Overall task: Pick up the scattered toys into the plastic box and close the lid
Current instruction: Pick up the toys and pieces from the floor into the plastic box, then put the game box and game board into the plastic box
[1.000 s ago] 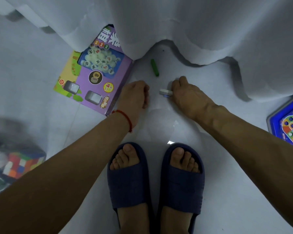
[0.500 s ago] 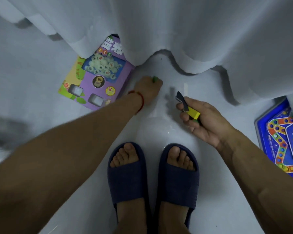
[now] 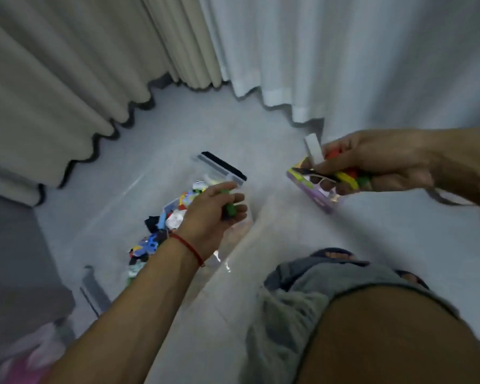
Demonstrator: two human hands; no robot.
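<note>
A clear plastic box (image 3: pixel 234 177) stands open on the pale floor, with several colourful toys (image 3: pixel 161 228) inside. My left hand (image 3: pixel 211 212) hovers over the box and grips a small green toy piece (image 3: pixel 229 207). Further right, at about the same height, my right hand (image 3: pixel 372 164) holds a bundle of small toys (image 3: pixel 344 177) in yellow, red, green and white. Behind that hand the purple game box (image 3: pixel 316 194) shows; whether the hand holds it or it lies on the floor I cannot tell. The frame is blurred by motion.
Beige curtains (image 3: pixel 67 79) hang at the left and white curtains (image 3: pixel 344 51) at the back right, reaching the floor. A grey surface (image 3: pixel 9 245) fills the left edge. My bent knee (image 3: pixel 372 328) takes up the lower right. Something pink (image 3: pixel 20 364) lies at the bottom left.
The view has swung left from the spot by the curtain to the plastic box. My left hand picked up the green piece and now holds it over the box. My right hand still holds its toys.
</note>
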